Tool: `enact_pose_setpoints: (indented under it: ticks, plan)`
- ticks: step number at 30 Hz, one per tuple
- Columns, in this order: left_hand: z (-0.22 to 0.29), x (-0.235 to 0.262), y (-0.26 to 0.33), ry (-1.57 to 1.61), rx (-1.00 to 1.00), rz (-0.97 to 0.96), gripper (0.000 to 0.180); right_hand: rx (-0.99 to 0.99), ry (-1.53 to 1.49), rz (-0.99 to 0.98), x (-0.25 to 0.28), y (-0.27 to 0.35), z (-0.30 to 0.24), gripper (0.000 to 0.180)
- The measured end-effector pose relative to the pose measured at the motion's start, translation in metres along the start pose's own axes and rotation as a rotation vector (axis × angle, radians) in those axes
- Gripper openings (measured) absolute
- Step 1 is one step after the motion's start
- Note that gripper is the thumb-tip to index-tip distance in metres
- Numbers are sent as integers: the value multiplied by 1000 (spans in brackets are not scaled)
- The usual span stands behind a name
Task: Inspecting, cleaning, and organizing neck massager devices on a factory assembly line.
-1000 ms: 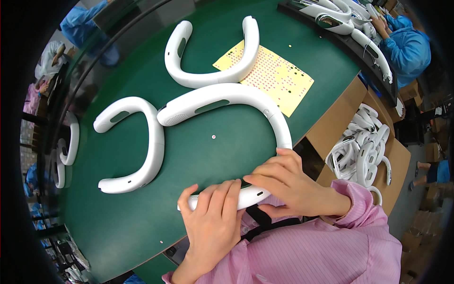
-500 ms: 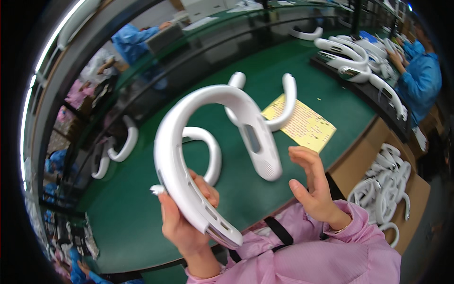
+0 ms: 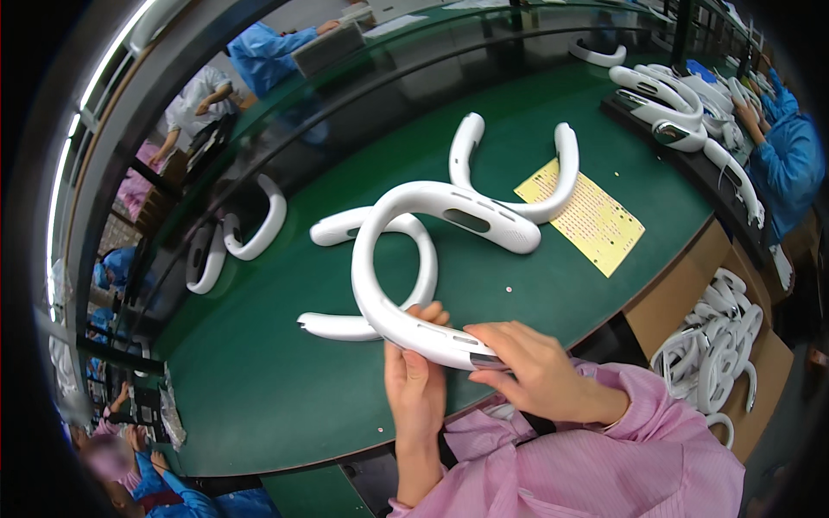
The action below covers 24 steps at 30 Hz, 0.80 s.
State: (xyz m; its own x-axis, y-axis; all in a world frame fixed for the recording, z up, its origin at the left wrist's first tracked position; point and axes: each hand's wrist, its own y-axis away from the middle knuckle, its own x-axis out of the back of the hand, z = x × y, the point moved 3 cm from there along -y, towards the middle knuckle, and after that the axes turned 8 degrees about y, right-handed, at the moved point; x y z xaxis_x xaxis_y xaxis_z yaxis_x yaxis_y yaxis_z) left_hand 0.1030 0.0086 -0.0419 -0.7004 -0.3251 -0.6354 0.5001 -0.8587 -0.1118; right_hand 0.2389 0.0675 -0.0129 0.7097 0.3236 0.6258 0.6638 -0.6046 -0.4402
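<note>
Both my hands hold a white U-shaped neck fan (image 3: 367, 274) above the table, its curve toward the left. My left hand (image 3: 414, 380) wraps round the near arm from below, thumb in front and fingertips showing behind. My right hand (image 3: 544, 371) grips that arm's tip, where a grey shiny panel shows between the fingers. On the far arm are slots and a dark oval window. Behind it, partly covered, a second neck fan (image 3: 332, 327) lies on the green table (image 3: 285, 388). Another neck fan (image 3: 566, 168) lies farther back, over the edge of a yellow printed sheet (image 3: 604, 231).
More fan shells (image 3: 272, 224) lie at the left. A black tray (image 3: 635, 121) of white parts stands at the far right by a co-worker in blue (image 3: 786, 164). A cardboard box (image 3: 767, 367) of white pieces is at my right. A dark rail (image 3: 380, 82) runs behind the table.
The held neck fan has turned, its far arm swinging up and away. My right hand has come from open beside it to grip the near tip. The whole view has shifted slightly.
</note>
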Motion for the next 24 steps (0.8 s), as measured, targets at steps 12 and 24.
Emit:
enact_pose_setpoints:
  ticks: [12, 24]
  plan:
    - [3, -14, -3, -1652, -448, -504, 39, 8, 378, -99, 13, 17, 23, 42]
    - [1, -5, -8, -1560, -450, -563, 40, -125, 381, 22, 2, 14, 26, 37]
